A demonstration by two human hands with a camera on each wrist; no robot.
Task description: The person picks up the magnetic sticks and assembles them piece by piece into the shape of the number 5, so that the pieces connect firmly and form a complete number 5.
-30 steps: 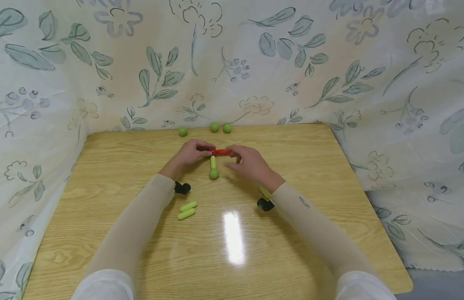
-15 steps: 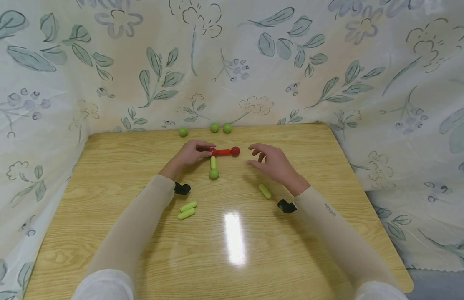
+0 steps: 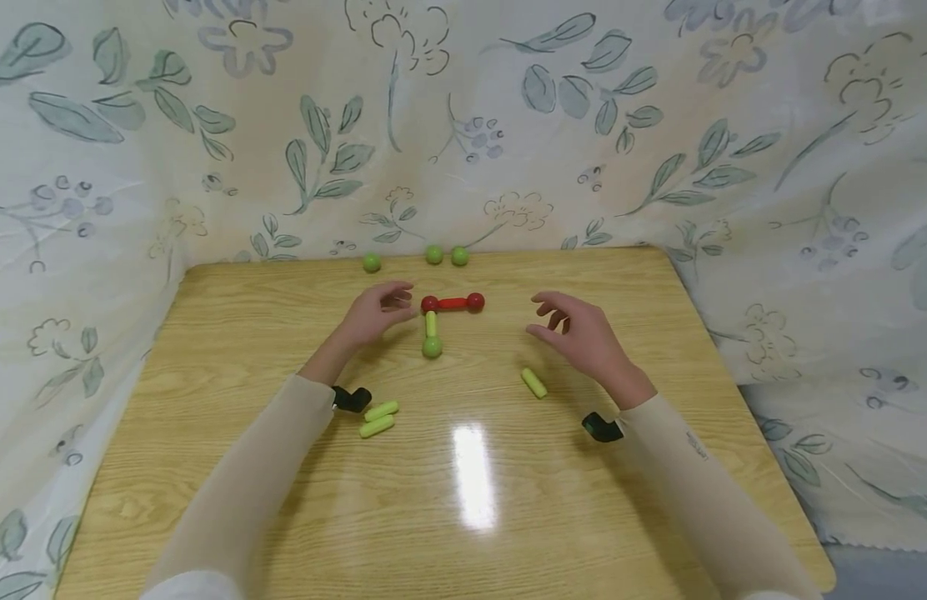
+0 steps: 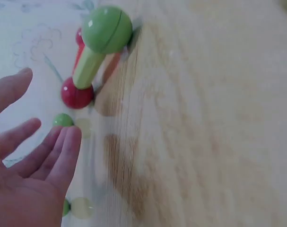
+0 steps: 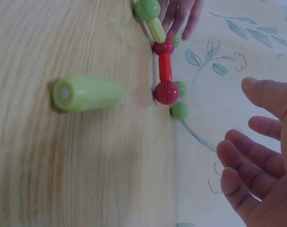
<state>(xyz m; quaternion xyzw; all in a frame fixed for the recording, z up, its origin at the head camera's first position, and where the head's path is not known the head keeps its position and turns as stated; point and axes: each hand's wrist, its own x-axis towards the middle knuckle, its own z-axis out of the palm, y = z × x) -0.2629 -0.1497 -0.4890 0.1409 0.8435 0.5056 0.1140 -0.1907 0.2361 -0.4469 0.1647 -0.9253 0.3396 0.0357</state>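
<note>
A joined L-shape lies on the table: a red rod [image 3: 453,303] runs between two red balls [image 3: 474,302], and a yellow-green rod [image 3: 431,323] leads from the left red ball [image 3: 429,304] to a green ball [image 3: 432,347]. Just left of that corner ball, my left hand [image 3: 371,315] hovers with loose fingers, holding nothing. My right hand [image 3: 576,332] is apart from the shape, off to its right, fingers loosely bent around air. Below it lies a single yellow-green rod [image 5: 86,93], its pale round end facing the right wrist camera.
Along the table's back edge sit three loose green balls [image 3: 434,254]. Two more yellow-green rods [image 3: 377,426] lie side by side near the left forearm. Floral cloth [image 3: 463,125] hangs behind the wooden table [image 3: 403,517]. Each wrist carries a black camera [image 3: 603,427].
My right hand has let go of the red end and moved right, uncovering the right red ball. My left hand has released the corner ball and drawn back slightly left.
</note>
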